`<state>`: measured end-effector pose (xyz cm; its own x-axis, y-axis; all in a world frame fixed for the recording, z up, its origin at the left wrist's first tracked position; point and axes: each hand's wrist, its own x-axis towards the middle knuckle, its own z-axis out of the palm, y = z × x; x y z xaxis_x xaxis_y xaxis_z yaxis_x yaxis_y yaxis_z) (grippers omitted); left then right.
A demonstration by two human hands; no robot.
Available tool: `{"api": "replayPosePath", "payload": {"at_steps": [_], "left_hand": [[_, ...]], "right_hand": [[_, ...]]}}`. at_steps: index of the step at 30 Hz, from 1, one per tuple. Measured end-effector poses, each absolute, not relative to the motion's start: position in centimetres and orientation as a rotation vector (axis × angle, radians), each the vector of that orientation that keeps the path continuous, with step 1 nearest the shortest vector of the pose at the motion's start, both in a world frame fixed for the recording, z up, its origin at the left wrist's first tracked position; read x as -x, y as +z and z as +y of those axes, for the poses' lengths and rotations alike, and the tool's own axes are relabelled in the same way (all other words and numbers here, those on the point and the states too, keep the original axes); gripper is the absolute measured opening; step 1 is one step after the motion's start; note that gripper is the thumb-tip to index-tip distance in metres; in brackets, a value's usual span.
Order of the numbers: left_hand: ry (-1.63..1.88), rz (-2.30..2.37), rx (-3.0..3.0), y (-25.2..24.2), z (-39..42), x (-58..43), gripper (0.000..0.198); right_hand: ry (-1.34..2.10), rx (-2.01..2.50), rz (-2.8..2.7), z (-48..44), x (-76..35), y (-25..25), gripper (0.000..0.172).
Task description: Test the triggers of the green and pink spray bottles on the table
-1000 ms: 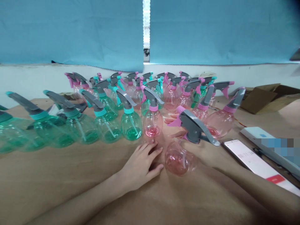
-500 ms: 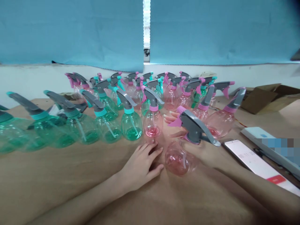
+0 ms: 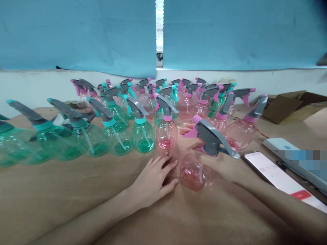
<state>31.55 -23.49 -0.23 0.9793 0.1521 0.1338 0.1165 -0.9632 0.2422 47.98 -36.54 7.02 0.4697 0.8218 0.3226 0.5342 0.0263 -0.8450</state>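
Note:
My left hand (image 3: 155, 177) rests on the table with its fingers apart and holds nothing. Just right of it, a pink spray bottle (image 3: 192, 173) with a grey and pink trigger head leans to the right. My right hand (image 3: 212, 163) lies behind this bottle, partly covered by its head; its fingertips stick out to the left, spread. Whether it touches the bottle is not clear. An upright pink bottle (image 3: 166, 134) stands beyond my left fingertips, beside a green bottle (image 3: 143, 137).
More green bottles (image 3: 93, 139) line the left, and several pink and green ones stand behind. At the right are a pink bottle (image 3: 240, 132), a lit phone (image 3: 268, 170), a white box-like object (image 3: 283, 145) and an open cardboard box (image 3: 283, 109).

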Motion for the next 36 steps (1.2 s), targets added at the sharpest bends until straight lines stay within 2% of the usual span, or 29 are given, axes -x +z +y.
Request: {"api": "replayPosePath", "payload": {"at_steps": [5, 31, 36], "left_hand": [[0.188, 0.205, -2.891, -0.13, -23.51, -31.58, 0.049], [0.187, 0.209, -2.902, -0.25, -23.45, -31.54, 0.050], [0.187, 0.212, -2.899, -0.27, -23.55, -31.52, 0.049]], "right_hand": [[0.327, 1.643, -1.188, -36.46, -48.01, 6.84, 0.003], [0.360, 1.708, -1.174, -36.36, -47.71, 7.27, 0.014], [0.410, 1.659, -1.168, -36.26, -47.66, 7.30, 0.010]]}}
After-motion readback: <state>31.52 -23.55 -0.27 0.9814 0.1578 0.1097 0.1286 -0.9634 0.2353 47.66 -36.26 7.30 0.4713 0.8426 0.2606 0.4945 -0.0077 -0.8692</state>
